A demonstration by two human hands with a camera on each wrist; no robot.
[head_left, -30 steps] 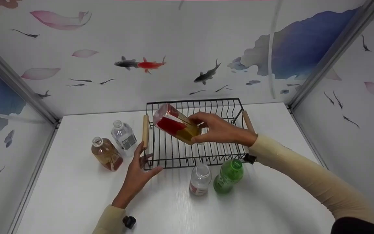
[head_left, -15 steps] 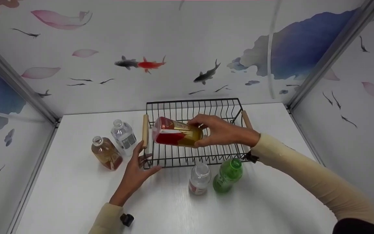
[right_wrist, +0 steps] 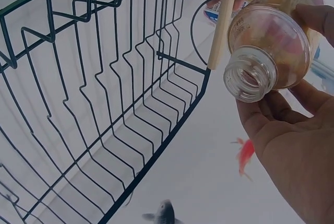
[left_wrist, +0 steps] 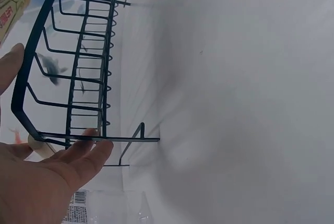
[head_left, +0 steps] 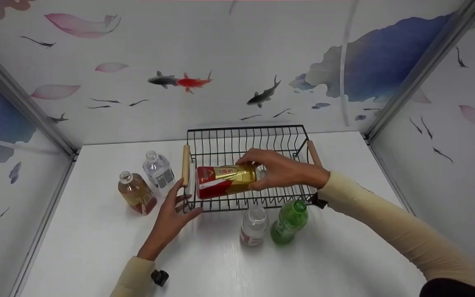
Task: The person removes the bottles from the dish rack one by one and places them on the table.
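My right hand point(head_left: 283, 169) holds a clear plastic bottle point(head_left: 225, 180) with a red and gold label on its side above the black wire dish rack point(head_left: 245, 131). The bottle's base points left. In the right wrist view its uncapped mouth point(right_wrist: 249, 75) faces the camera, with thumb and fingers around the body. My left hand point(head_left: 171, 216) rests at the rack's front left corner, beside the wooden handle point(head_left: 186, 165). Its fingers lie along the rack's side and its thumb at the front rim, as the left wrist view point(left_wrist: 57, 177) also shows.
Left of the rack stand an amber-toned bottle point(head_left: 137, 194) and a clear bottle point(head_left: 159, 170). A clear bottle point(head_left: 255, 226) and a green bottle point(head_left: 290, 222) stand close to its front. A patterned wall point(head_left: 221, 41) rises behind the white table point(head_left: 204, 264).
The bottle in my right hand has turned from a slant to nearly level, its base coming down and toward me. My left hand stays at the rack's corner.
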